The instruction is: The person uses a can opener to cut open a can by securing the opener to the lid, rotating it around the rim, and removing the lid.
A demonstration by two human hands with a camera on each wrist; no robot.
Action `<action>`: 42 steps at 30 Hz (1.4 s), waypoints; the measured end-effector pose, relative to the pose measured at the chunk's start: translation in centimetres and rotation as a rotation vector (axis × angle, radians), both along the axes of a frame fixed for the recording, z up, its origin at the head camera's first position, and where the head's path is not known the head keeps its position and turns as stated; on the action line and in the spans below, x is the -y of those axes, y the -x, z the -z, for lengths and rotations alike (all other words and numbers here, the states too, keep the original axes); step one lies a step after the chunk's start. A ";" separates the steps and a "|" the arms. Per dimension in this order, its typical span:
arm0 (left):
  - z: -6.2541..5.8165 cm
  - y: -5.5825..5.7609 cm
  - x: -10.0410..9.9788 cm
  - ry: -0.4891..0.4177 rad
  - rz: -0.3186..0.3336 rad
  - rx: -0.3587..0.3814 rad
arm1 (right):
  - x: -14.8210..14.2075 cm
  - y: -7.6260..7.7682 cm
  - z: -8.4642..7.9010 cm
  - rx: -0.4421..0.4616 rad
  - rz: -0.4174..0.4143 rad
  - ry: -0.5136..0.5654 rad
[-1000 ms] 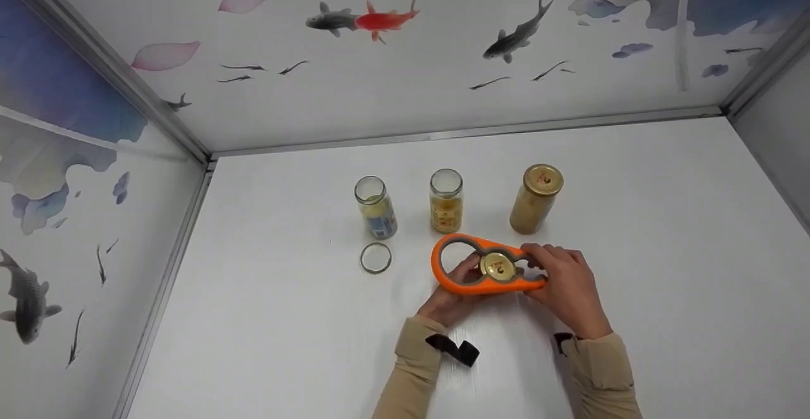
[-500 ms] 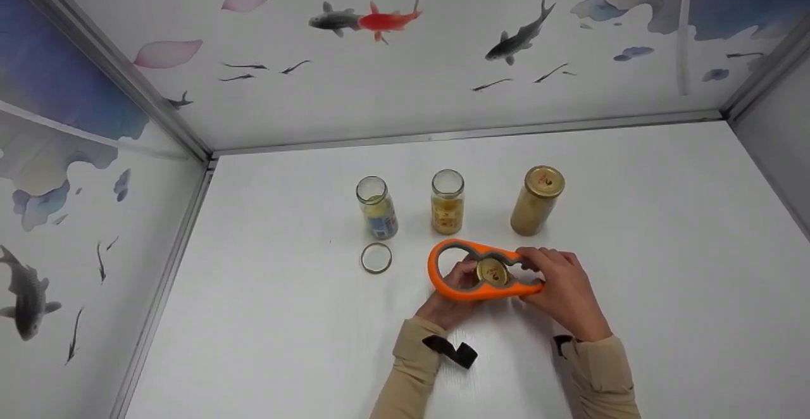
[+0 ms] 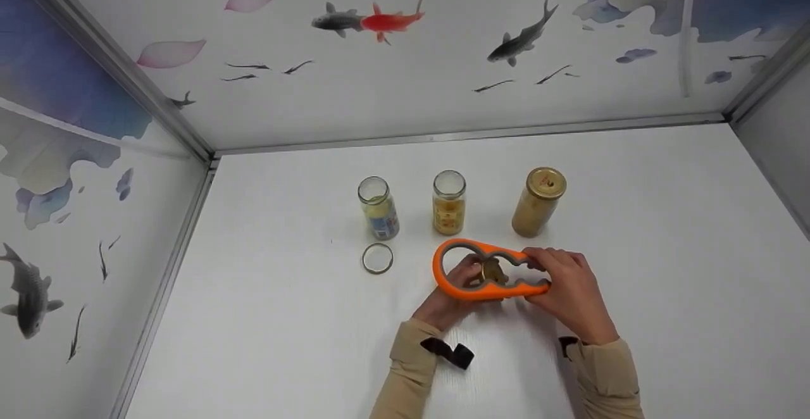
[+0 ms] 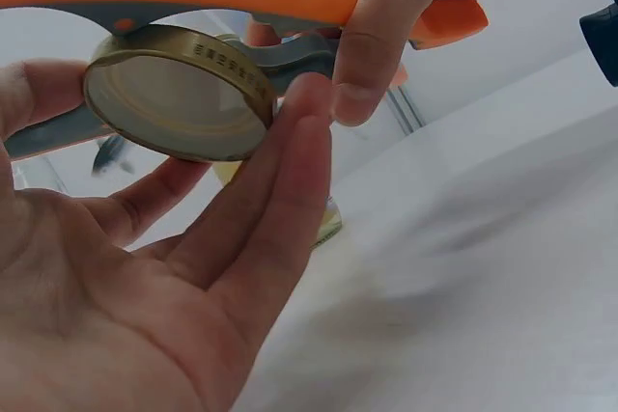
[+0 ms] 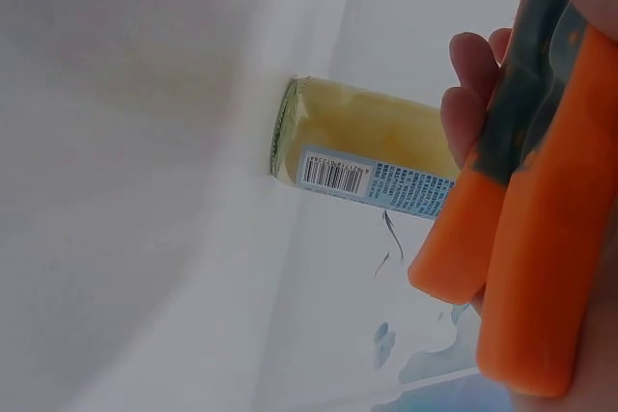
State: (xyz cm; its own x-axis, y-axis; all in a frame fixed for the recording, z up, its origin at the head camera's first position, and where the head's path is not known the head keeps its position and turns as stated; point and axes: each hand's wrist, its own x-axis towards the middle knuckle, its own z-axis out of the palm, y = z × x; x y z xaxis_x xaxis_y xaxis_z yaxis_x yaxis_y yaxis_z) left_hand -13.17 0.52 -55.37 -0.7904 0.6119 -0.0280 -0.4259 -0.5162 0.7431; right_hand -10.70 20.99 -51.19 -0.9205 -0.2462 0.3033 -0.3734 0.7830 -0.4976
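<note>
In the head view, my left hand (image 3: 448,299) pinches a gold jar lid (image 3: 491,271) between thumb and fingers. The left wrist view shows the lid (image 4: 179,94) tilted, its pale inner side towards the camera. My right hand (image 3: 573,289) grips the handle ends of an orange and grey jar opener (image 3: 468,294). The lid is at the opener's middle, close against its grey toothed inner edge; whether it is clamped I cannot tell. In the right wrist view, the two orange handles (image 5: 546,267) lie nearly together under the right hand.
Behind the hands stand two lidless glass jars, a blue-labelled one (image 3: 382,216) and a yellow-labelled one (image 3: 448,213). To their right is a gold-lidded jar (image 3: 535,210). A loose lid (image 3: 378,258) lies on the white table (image 3: 285,318). Walls rise at the back and sides.
The gold lid has tipped over within the opener: its printed top faced up earlier and now its face is turned away. Both hands keep their grips, with the opener shifted only slightly.
</note>
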 end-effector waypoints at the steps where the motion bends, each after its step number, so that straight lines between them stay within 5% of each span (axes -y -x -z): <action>1: 0.0 0.0 0.1 0.021 -0.007 0.014 | 0.0 0.0 0.0 0.007 0.007 -0.002; 13: -0.5 -0.3 0.9 0.189 -0.098 0.072 | -1.1 -0.3 -0.2 -0.012 0.058 -0.007; 22: -1.3 0.5 1.3 0.821 -0.287 -0.318 | -1.8 -0.4 -0.2 -0.063 0.064 0.005; 29: -2.5 1.6 2.3 0.983 -0.301 -0.541 | -2.2 -0.4 -0.1 -0.073 0.064 0.014; 42: -3.4 3.3 3.9 1.388 -0.227 -0.641 | -2.2 -0.5 -0.1 -0.056 0.074 0.013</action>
State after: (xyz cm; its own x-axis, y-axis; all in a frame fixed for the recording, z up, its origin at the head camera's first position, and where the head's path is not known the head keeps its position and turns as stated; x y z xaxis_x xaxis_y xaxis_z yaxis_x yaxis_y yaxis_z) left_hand -16.45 -3.35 -51.93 -0.9613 0.2620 -0.0852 0.1300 0.7039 0.6983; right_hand -10.22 23.17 -51.09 -0.9174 -0.1741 0.3577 -0.3426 0.8028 -0.4879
